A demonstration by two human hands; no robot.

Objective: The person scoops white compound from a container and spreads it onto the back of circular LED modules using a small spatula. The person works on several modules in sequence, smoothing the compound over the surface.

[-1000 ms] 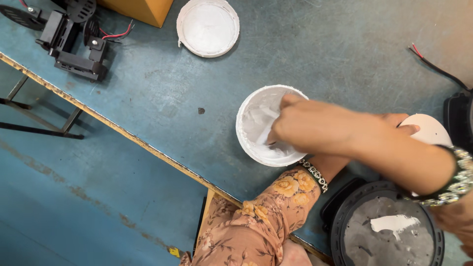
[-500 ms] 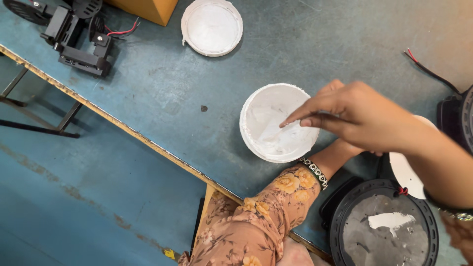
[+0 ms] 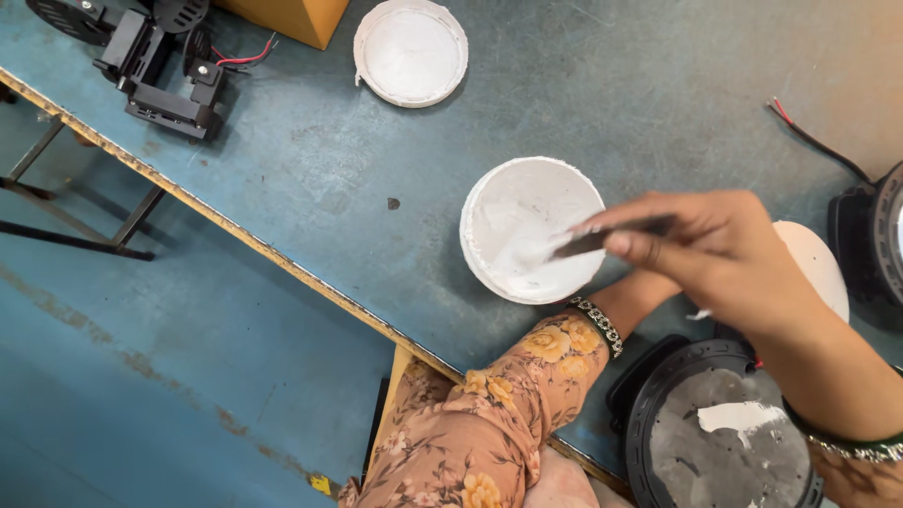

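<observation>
The right hand [image 3: 724,249] reaches in from the right edge of the view, fingers pinched together on a thin dark stick [image 3: 611,235] whose far end, coated white, dips into a round white container of paste [image 3: 531,229]. That container sits on the blue worktable [image 3: 282,150], a little in from the table's near edge. The left hand itself is hidden beneath the right hand and forearm, so I cannot tell whether it is closed or spread; only its wrist with a beaded bracelet [image 3: 596,325] and a floral orange sleeve [image 3: 489,414] show, coming up from below toward the container. Just under the right forearm lies a round black housing with a grey metal plate inside [image 3: 720,433], and a smear of white paste [image 3: 738,416] sits on that plate. Behind the right hand, a pale round disc [image 3: 814,263] peeks out. Farther up the table, well apart from the hands, rests a white lid [image 3: 410,52] with paste on it, beside an orange box [image 3: 292,14]. At the top left corner are black brackets with red and black wires [image 3: 160,66]. Another black part with a wire [image 3: 875,235] lies at the right edge.
</observation>
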